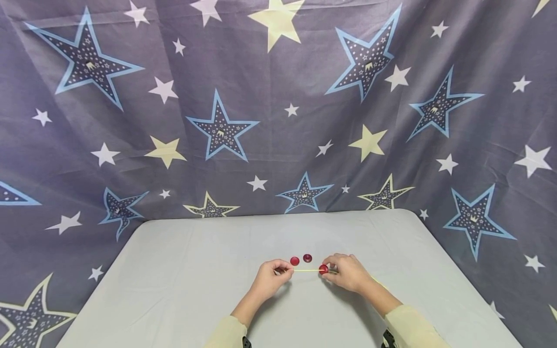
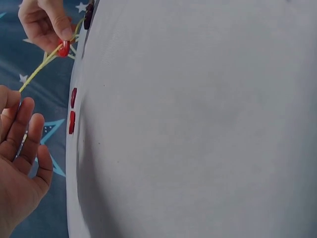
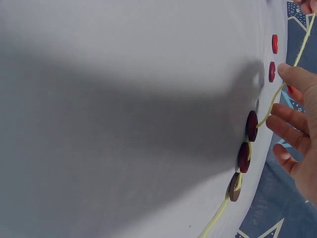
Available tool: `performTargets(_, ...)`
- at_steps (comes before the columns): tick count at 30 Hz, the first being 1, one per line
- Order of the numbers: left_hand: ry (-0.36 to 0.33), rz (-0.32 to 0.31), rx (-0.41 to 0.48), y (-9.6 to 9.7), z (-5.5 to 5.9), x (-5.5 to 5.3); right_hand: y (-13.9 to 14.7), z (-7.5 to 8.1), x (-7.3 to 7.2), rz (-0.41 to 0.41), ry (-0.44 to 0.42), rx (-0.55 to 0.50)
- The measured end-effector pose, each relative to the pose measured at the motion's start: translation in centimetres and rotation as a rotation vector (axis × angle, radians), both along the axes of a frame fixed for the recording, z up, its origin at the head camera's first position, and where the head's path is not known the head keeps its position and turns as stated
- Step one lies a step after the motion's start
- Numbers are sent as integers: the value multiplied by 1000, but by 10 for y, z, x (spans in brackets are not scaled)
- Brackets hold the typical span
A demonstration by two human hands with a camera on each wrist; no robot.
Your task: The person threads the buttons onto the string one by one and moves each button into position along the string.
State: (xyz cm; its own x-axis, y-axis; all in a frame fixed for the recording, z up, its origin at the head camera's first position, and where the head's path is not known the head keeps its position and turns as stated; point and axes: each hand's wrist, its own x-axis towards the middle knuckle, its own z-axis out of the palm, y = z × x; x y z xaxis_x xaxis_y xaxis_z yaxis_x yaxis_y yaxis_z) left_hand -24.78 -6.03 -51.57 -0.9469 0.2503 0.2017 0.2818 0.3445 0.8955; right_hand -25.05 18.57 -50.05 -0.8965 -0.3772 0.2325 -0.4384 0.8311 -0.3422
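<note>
My left hand pinches the end of a yellow cord between thumb and forefinger; its other fingers are loosely bent in the left wrist view. The cord runs taut to a red button, which my right hand pinches by the edge. In the left wrist view the cord passes at this red button. Beyond the right hand, several dark buttons sit along the same cord on the table, hidden behind that hand in the head view. A loose red button and a dark red button lie just beyond the cord.
The table has a pale grey cover. A dark cloth with stars hangs behind it and along its sides. The cord's tail trails past the strung buttons near the right forearm.
</note>
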Motion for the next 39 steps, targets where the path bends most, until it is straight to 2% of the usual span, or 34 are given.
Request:
performTargets(14, -7, 5, 2, 0, -2, 0, 7, -2, 0, -25, 3, 20)
performTargets(39, 5, 13, -9, -2, -1, 2, 17, -8, 3, -21, 23, 16)
